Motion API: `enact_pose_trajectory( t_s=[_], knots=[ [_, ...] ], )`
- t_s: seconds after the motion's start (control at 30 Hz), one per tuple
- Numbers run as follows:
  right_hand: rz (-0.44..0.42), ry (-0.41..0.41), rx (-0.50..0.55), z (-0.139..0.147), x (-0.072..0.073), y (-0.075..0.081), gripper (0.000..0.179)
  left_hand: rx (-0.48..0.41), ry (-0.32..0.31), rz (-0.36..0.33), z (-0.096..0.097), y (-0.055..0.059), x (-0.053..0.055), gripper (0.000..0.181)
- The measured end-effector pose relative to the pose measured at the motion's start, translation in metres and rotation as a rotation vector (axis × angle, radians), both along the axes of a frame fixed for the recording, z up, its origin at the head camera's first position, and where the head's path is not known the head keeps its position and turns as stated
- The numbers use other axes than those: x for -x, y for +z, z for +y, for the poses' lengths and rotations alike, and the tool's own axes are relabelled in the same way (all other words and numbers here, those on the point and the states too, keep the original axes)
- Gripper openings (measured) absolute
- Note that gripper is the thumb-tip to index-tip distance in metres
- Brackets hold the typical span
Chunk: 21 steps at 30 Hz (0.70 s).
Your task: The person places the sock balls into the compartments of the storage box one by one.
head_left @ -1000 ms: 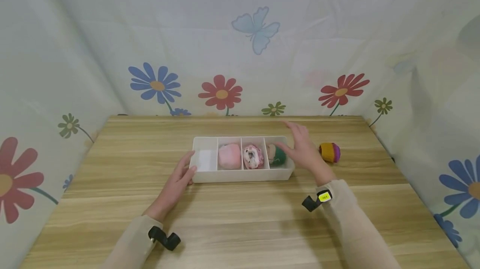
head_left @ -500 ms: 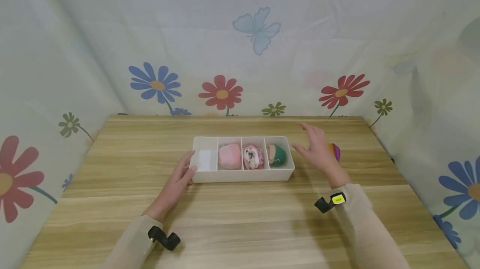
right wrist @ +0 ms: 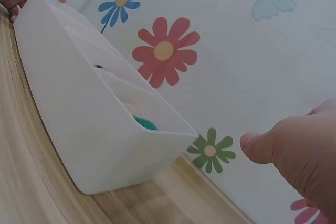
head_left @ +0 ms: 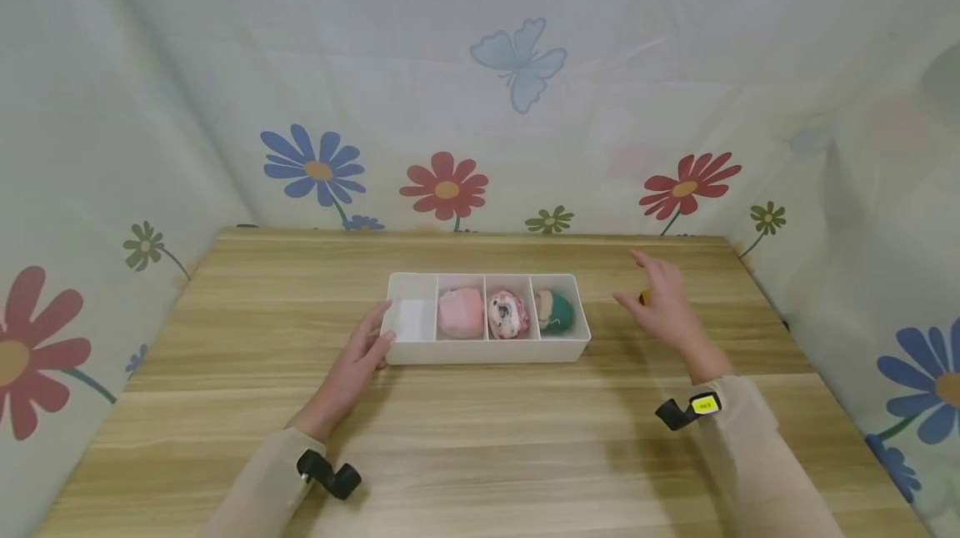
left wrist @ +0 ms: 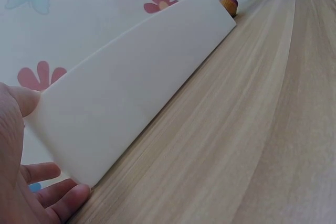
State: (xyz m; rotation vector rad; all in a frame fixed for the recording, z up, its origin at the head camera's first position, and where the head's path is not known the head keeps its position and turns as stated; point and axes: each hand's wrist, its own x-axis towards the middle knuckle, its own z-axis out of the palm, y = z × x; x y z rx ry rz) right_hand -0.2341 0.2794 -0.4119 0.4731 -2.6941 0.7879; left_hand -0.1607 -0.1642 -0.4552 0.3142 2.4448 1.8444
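Note:
My left hand [head_left: 356, 364] grips the left end of a long white divided box [head_left: 480, 352], thumb at its rim and fingers round the end wall. Inside the box, the second compartment holds a pink rounded block [head_left: 461, 313]. A pink-and-white patterned ball [head_left: 507, 315] sits in the third, and a green-and-beige rounded thing [head_left: 557, 312] in the rightmost; the leftmost has only a white floor. My right hand [head_left: 666, 309] hovers right of the box, fingers spread apart from the thumb. It mostly hides a small orange-and-purple cupcake-shaped thing [left wrist: 229, 6].
The wood-grain table [head_left: 480, 446] stretches around the box. A flower-printed cloth [head_left: 517, 146] hangs behind it and along both sides. Black straps with camera mounts [head_left: 330, 475] are on both wrists.
My right hand has moved right, from over the green thing's compartment to in front of the cupcake-shaped thing. The left hand and the box stay where they were.

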Motion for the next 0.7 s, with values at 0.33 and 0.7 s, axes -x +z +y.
enact_pose_trajectory(
  t_s=[0.33, 0.7],
  knots=[
    [-0.054, -0.061, -0.018, 0.023, -0.008, -0.003, 0.064, -0.020, -0.018, 0.013, -0.001, -0.002, 0.002, 0.050],
    [-0.117, -0.100, -0.084, 0.043, -0.008, -0.013, 0.068, -0.012, 0.007, 0.024, -0.007, -0.030, 0.013, 0.051]
  ],
)
